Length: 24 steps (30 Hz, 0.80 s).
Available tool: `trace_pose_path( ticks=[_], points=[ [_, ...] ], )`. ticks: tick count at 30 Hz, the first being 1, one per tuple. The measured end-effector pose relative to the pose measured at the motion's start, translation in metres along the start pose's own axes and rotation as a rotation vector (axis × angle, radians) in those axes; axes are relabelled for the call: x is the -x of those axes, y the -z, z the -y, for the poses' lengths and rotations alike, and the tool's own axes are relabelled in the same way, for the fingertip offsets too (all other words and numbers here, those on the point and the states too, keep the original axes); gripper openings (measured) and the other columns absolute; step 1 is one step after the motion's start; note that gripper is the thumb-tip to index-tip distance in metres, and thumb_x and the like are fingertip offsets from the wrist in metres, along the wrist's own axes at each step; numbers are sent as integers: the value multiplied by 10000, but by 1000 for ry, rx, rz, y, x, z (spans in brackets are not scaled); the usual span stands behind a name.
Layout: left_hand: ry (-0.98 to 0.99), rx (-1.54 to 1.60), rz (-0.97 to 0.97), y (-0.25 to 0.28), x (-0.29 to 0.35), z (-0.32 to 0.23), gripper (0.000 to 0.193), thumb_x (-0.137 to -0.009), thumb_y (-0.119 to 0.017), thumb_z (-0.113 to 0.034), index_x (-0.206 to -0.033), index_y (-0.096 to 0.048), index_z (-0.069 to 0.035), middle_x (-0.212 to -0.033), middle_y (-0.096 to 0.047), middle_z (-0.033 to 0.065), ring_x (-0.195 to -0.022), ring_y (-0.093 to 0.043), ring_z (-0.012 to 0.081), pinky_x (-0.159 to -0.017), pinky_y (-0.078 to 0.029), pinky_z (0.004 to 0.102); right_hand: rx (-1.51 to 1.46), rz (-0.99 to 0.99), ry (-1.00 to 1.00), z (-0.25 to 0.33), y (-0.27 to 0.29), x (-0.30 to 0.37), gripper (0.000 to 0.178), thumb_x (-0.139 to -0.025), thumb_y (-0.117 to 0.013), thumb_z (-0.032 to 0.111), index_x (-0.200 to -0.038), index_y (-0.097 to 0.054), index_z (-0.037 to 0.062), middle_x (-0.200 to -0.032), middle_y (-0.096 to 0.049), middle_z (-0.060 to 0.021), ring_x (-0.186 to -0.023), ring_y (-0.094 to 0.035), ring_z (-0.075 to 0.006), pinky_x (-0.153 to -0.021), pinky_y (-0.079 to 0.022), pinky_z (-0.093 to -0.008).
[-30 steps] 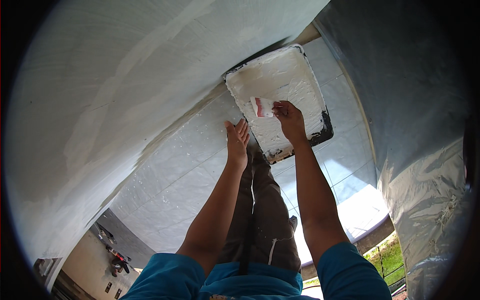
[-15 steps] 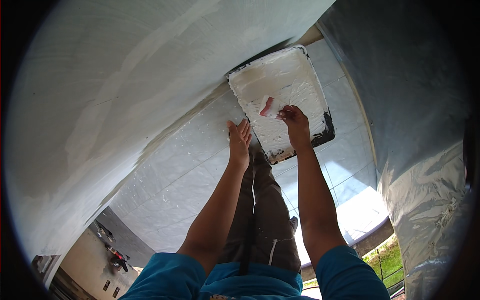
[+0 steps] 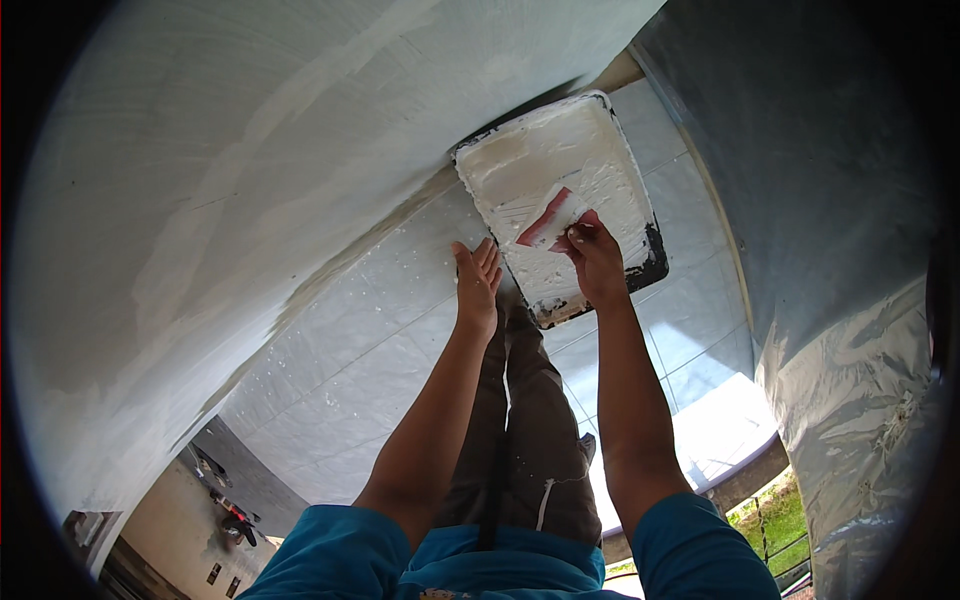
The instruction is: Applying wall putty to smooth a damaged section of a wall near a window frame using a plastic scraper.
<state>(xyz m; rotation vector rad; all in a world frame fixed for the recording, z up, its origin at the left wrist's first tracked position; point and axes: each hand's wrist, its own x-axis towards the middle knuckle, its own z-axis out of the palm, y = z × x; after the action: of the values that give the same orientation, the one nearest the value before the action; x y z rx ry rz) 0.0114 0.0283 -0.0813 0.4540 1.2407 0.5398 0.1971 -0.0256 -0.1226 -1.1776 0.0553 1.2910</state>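
Note:
My right hand (image 3: 598, 262) grips a flat red and white putty scraper (image 3: 547, 220) by one edge, its fingers pinched closed. White paste is smeared over part of the scraper. It is over a black tray (image 3: 652, 262) coated with thick white putty (image 3: 540, 140), and whether it touches the paste I cannot tell. Beside the tray's left edge, my left hand (image 3: 477, 280) is open, fingers stretched out and nothing in it.
A grey wall (image 3: 250, 200) with lighter patches rises at the left. Grey floor tiles (image 3: 370, 350) with white specks lie below. Dark plastic sheeting (image 3: 850, 400) hangs at the right. Red and black tools (image 3: 235, 515) lie at the lower left.
The scraper has turned in my right hand and now shows more of its red edge. My right hand has moved slightly toward me. My left hand has barely moved.

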Motion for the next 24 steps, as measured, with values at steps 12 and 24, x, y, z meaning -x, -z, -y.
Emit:
trace_pose_path(
  ticks=[12,24],
  points=[
    [-2,10,-10,-2,1,0,1064,-891,-185,-814,-1495,-272,57,-1571,-274,222,-1474,-246,308,-1202,-166,424,1019,-13,126,-2,-40,-20,302,-825,-680,100,-1096,-641,-28,-908,-701,-142,-792,-671,-235,-747,-525,-349],
    [11,24,-8,2,-1,0,1077,-880,-185,-827,-1498,-274,51,-1573,-274,218,-1474,-244,309,-1202,-156,427,687,-66,28,14,-47,-29,303,-840,-643,38,-1136,-641,-22,-925,-683,-75,-751,-632,-152,-697,-518,-279]
  ],
)
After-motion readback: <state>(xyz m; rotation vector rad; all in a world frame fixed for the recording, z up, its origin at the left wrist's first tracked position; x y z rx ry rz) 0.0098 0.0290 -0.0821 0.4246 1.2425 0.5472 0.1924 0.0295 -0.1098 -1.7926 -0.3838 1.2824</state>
